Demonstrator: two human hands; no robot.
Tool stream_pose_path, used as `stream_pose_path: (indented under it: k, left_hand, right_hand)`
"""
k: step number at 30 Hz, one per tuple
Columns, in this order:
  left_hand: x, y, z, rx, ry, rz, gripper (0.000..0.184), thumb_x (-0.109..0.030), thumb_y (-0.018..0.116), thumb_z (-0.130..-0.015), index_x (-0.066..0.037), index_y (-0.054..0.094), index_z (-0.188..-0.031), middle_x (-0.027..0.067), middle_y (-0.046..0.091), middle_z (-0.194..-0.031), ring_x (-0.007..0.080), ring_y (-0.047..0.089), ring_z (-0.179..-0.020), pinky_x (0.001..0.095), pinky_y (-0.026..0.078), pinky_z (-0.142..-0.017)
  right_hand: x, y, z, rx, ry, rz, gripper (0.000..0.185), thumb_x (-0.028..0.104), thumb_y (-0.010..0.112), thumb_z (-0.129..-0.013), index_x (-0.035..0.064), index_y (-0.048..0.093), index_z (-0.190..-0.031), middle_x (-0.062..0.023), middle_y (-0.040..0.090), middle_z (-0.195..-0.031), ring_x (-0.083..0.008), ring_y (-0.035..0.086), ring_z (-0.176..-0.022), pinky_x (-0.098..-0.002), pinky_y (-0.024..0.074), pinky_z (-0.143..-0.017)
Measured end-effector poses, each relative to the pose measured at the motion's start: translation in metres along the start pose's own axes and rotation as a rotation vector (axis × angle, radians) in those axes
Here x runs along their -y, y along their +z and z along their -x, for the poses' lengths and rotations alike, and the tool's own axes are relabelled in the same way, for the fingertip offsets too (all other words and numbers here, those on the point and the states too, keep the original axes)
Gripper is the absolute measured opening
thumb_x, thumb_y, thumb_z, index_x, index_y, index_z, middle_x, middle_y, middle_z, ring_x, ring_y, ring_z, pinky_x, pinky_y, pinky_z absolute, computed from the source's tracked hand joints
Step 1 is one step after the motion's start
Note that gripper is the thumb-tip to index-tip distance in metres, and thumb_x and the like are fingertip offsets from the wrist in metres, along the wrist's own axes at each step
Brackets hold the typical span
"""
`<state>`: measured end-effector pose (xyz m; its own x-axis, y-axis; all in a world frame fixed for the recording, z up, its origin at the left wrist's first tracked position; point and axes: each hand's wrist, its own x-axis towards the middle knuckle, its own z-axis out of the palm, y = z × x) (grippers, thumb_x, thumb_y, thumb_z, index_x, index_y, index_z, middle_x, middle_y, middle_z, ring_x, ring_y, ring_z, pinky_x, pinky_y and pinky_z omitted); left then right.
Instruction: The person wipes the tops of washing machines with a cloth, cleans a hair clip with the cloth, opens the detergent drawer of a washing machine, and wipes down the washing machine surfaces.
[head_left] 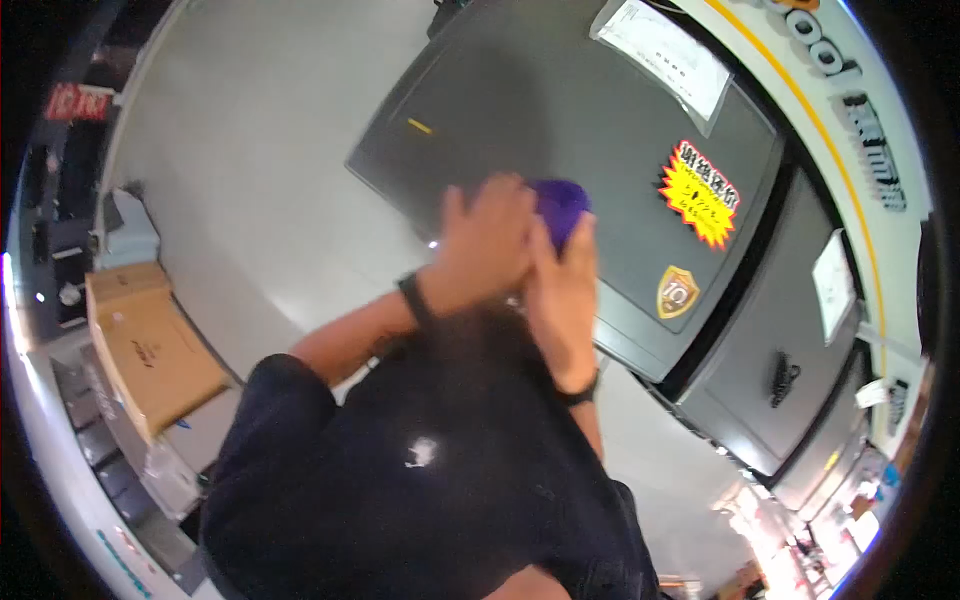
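A small purple rounded object [562, 207], its kind unclear, is held in front of my chest, over the edge of a dark grey appliance panel [610, 110]. My right hand [566, 300] grips it from below, with thumb and fingers on either side. Against its left edge is my left hand [487, 240], its fingers bent toward the object and one finger standing apart. Both hands are slightly blurred, and they hide the object's lower part. The panel bears a yellow starburst sticker [698, 197] and a shield-shaped badge [678, 291].
A paper in a plastic sleeve [665, 60] lies on the panel's far end. More grey appliances [745, 330] stand to the right. Cardboard boxes [155, 350] are at the left, beside the pale floor [250, 110].
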<state>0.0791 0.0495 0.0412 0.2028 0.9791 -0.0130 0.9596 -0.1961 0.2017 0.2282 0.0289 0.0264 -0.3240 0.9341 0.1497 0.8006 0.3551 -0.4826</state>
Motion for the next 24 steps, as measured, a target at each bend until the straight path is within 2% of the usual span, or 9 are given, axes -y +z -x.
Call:
stream_pose_path:
  k: [1, 3, 6, 9, 12, 14, 18, 22, 24]
  left_hand:
    - [0.012, -0.004, 0.003, 0.000, -0.058, -0.005, 0.059, -0.033, 0.061, -0.087, -0.005, 0.048, -0.137, 0.0157, 0.045, -0.148, 0.0319, 0.041, -0.138, 0.0715, 0.033, -0.100]
    - [0.024, -0.001, 0.009, -0.056, -0.052, 0.024, 0.064, -0.032, 0.063, -0.084, -0.003, 0.047, -0.138, 0.0181, 0.045, -0.148, 0.0345, 0.041, -0.138, 0.0705, 0.033, -0.101]
    - [0.025, 0.009, 0.005, -0.121, -0.048, 0.030, 0.067, -0.031, 0.064, -0.082, 0.000, 0.045, -0.138, 0.0219, 0.044, -0.147, 0.0391, 0.040, -0.138, 0.0675, 0.035, -0.103]
    - [0.010, 0.010, 0.000, -0.088, 0.009, 0.020, 0.073, -0.030, 0.065, -0.079, 0.005, 0.043, -0.140, 0.0271, 0.043, -0.145, 0.0443, 0.040, -0.136, 0.0629, 0.036, -0.106]
    - [0.002, 0.011, 0.000, -0.070, 0.153, 0.120, 0.074, -0.029, 0.064, -0.080, 0.006, 0.042, -0.141, 0.0287, 0.043, -0.145, 0.0447, 0.042, -0.135, 0.0620, 0.035, -0.107]
    - [0.007, 0.008, -0.001, -0.048, 0.207, 0.148, 0.071, -0.028, 0.062, -0.081, 0.005, 0.042, -0.142, 0.0276, 0.042, -0.146, 0.0423, 0.042, -0.136, 0.0632, 0.036, -0.106]
    - [0.041, 0.002, 0.008, -0.061, 0.228, 0.260, 0.065, -0.025, 0.059, -0.085, 0.000, 0.043, -0.143, 0.0222, 0.041, -0.150, 0.0328, 0.039, -0.140, 0.0674, 0.036, -0.103]
    - [0.083, -0.006, 0.005, 0.009, 0.082, 0.271, 0.065, -0.024, 0.060, -0.087, -0.006, 0.040, -0.146, 0.0141, 0.037, -0.155, 0.0257, 0.035, -0.145, 0.0711, 0.034, -0.102]
    - [0.108, -0.009, 0.006, 0.008, 0.031, 0.262, 0.066, -0.022, 0.060, -0.087, -0.008, 0.038, -0.148, 0.0115, 0.035, -0.157, 0.0252, 0.032, -0.147, 0.0717, 0.033, -0.103]
  right_hand:
    - [0.013, -0.006, -0.009, 0.026, -0.083, -0.014, 0.058, 0.004, 0.059, -0.086, 0.0068, 0.047, -0.143, -0.0431, 0.034, -0.144, -0.0560, 0.040, -0.133, -0.0522, 0.0362, -0.110]
    - [0.019, 0.006, -0.008, -0.061, -0.191, -0.115, 0.063, 0.004, 0.061, -0.085, 0.0023, 0.042, -0.145, -0.0440, 0.032, -0.144, -0.0576, 0.042, -0.129, -0.0512, 0.0391, -0.108]
    - [0.009, 0.002, -0.003, 0.061, -0.077, -0.051, 0.066, 0.005, 0.061, -0.086, -0.0020, 0.037, -0.147, -0.0419, 0.036, -0.143, -0.0549, 0.045, -0.128, -0.0497, 0.0423, -0.105]
    - [0.003, -0.010, -0.001, 0.093, 0.171, -0.322, 0.066, 0.006, 0.060, -0.089, -0.0031, 0.033, -0.149, -0.0382, 0.040, -0.143, -0.0508, 0.047, -0.128, -0.0485, 0.0432, -0.104]
    - [-0.004, -0.014, 0.002, 0.025, 0.120, -0.087, 0.066, 0.007, 0.059, -0.091, -0.0051, 0.031, -0.149, -0.0350, 0.042, -0.144, -0.0486, 0.049, -0.128, -0.0490, 0.0420, -0.105]
    - [0.007, -0.016, -0.007, 0.055, 0.168, 0.041, 0.067, 0.009, 0.061, -0.089, -0.0059, 0.033, -0.148, -0.0361, 0.043, -0.143, -0.0491, 0.048, -0.128, -0.0507, 0.0421, -0.105]
    - [0.027, -0.004, -0.033, 0.148, 0.121, 0.473, 0.068, 0.027, 0.059, -0.090, -0.0045, 0.036, -0.147, -0.0370, 0.046, -0.139, -0.0465, 0.052, -0.127, -0.0500, 0.0467, -0.099]
    - [0.061, 0.013, -0.079, 0.211, 0.070, 0.515, 0.065, 0.027, 0.061, -0.088, -0.0049, 0.044, -0.141, -0.0366, 0.051, -0.134, -0.0445, 0.055, -0.124, -0.0480, 0.0486, -0.097]
    - [0.087, 0.026, -0.105, 0.192, 0.053, 0.572, 0.062, 0.019, 0.064, -0.083, -0.0059, 0.048, -0.137, -0.0354, 0.055, -0.129, -0.0419, 0.060, -0.117, -0.0441, 0.0520, -0.090]
